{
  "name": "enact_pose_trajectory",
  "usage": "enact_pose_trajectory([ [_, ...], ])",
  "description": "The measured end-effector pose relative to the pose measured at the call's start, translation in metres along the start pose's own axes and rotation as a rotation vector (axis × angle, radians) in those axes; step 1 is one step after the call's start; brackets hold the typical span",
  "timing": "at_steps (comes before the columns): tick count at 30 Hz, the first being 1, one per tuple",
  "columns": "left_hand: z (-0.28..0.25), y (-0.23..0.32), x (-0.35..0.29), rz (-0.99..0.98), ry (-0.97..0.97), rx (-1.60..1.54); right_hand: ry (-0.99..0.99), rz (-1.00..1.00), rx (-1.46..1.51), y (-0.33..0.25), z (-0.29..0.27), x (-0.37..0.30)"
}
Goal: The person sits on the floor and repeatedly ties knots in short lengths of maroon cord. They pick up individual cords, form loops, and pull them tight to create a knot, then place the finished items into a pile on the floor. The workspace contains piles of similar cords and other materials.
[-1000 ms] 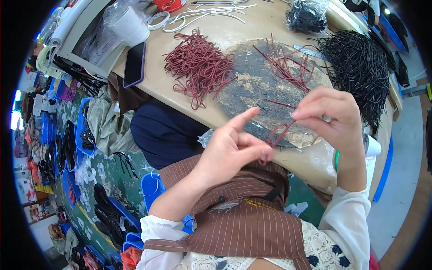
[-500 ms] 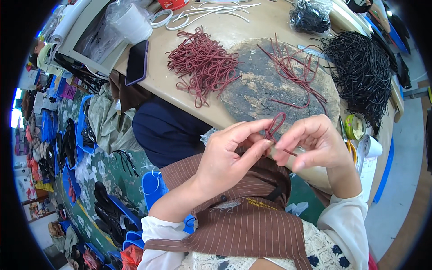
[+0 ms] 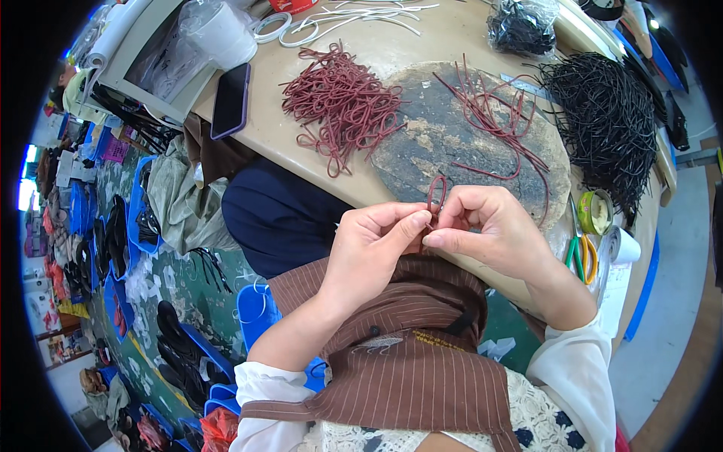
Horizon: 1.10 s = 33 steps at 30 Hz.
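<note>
A dark red cord (image 3: 437,188), bent into a narrow upright loop, is pinched between both hands over my lap, in front of the table edge. My left hand (image 3: 380,237) grips the base of the loop with thumb and index finger. Close against it, my right hand (image 3: 482,230) has its thumb and fingertips pressed together on the same cord; the exact contact is partly hidden. Beyond my hands lies a round dark worn board (image 3: 429,151) with several loose red cords (image 3: 501,128) on it. A heap of looped red cords (image 3: 339,102) sits to its left.
Black cords (image 3: 602,120) are piled at the right, with more in a plastic bag (image 3: 521,29). Scissors (image 3: 584,256), a green tape roll (image 3: 595,212) and a white roll (image 3: 622,245) lie near the right edge. A phone (image 3: 230,102) rests at the left, below white strips (image 3: 361,22).
My right hand has moved left and closed in on my left hand, its fingers now pressed together on the cord. The loop has shifted slightly left and stands more upright.
</note>
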State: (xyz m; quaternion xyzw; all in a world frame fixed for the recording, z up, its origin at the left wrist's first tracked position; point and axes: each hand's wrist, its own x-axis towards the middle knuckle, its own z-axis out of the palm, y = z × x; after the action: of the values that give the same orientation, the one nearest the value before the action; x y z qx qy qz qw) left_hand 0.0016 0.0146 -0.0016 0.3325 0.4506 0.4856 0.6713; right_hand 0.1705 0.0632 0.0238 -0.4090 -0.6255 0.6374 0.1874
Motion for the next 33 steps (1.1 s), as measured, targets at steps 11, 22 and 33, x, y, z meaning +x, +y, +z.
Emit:
enact_pose_trajectory([
  [11,0.001,-0.008,0.003,-0.253,-0.079,-0.279,0.038,-0.110,-0.234,-0.004,-0.006,-0.002],
  [22,0.005,0.006,-0.002,-0.290,-0.180,-0.634,0.189,-0.515,-0.502,-0.018,-0.001,-0.005],
  [33,0.004,-0.002,-0.004,-0.330,-0.343,-0.665,0.098,-0.692,-0.731,-0.025,-0.014,-0.008],
])
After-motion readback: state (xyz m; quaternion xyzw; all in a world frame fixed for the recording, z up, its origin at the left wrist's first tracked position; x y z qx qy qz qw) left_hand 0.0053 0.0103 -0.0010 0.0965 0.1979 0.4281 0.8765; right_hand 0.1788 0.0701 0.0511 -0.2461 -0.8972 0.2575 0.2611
